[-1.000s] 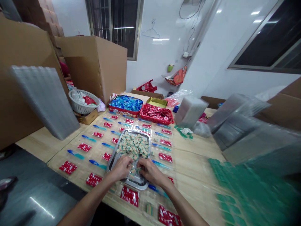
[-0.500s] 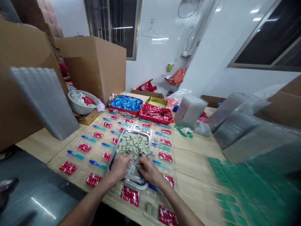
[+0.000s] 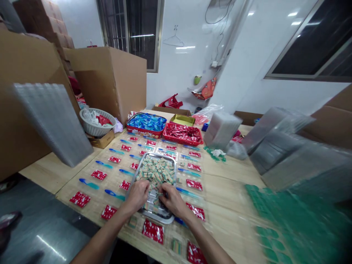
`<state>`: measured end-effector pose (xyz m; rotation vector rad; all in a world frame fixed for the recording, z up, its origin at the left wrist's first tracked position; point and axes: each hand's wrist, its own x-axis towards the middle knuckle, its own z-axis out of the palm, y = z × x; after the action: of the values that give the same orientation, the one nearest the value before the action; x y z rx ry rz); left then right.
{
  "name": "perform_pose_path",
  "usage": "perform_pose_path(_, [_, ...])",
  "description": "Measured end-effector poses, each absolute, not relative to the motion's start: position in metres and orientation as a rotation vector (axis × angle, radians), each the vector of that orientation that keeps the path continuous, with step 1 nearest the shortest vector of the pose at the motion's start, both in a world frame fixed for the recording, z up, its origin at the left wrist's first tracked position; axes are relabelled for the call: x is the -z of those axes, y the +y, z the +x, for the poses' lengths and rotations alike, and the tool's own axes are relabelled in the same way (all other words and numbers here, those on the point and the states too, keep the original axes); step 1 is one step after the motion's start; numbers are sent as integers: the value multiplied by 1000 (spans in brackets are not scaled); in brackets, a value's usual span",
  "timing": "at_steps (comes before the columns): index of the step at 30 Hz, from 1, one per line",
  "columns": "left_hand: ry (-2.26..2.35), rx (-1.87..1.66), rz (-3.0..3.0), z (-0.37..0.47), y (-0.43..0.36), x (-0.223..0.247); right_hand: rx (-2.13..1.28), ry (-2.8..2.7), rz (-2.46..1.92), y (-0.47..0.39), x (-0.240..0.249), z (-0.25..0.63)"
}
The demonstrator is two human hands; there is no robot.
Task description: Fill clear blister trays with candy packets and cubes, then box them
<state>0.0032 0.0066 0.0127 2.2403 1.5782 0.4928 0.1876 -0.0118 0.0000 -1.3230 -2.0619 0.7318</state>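
Pale wood makes up the table (image 3: 228,198) under both my hands, running on well to their right. Beyond my left hand (image 3: 139,192), at the far left, stands a big cardboard box (image 3: 129,80), and nearer, a leaning stack of clear plastic (image 3: 56,124). Directly beneath my fingers lies the metal tray (image 3: 162,220). Past its far edge, a red tin (image 3: 143,133) full of blue brushes sits straight ahead of my grip, a red basket (image 3: 183,140) of shiny packets just to its right. My left hand curls over the tray's left side, fingertips drawn together; my right hand (image 3: 172,198) bends down opposite, fingers crooked. Whether either pinches anything I cannot tell, for my knuckles hide the tips. Loose brushes (image 3: 114,194) and spotted red packets (image 3: 153,231) lie to both sides of my hands. Smallest, the tan-and-green pieces (image 3: 156,168) are heaped just beyond my fingers, a few scattered between my hands.
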Motion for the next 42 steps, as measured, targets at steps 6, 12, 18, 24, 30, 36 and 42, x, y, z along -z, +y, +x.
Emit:
perform_pose_path(6, [1438, -517, 2160, 18, 10, -9, -705, -2095, -1319, -12, 0, 184])
perform_pose_path(12, [1383, -494, 2106, 23, 9, -7, -663, -2076, -1317, -11, 7, 183])
perform_pose_path(18, [1390, -513, 2114, 23, 5, -8, -653, -2020, -1267, -13, 13, 182])
perform_pose_path(24, [1406, -517, 2107, 24, 4, -7, -677, -1999, -1303, -14, 15, 182])
perform_pose_path(30, [1406, -529, 2124, 22, 5, -8, -640, -2023, -1317, -10, 14, 178])
perform_pose_path(36, [1376, -546, 2132, 21, 4, -4, -635, -2012, -1328, -14, 14, 178])
perform_pose_path(42, [1290, -638, 2135, 22, 3, 8, -637, -1988, -1314, -18, 15, 177])
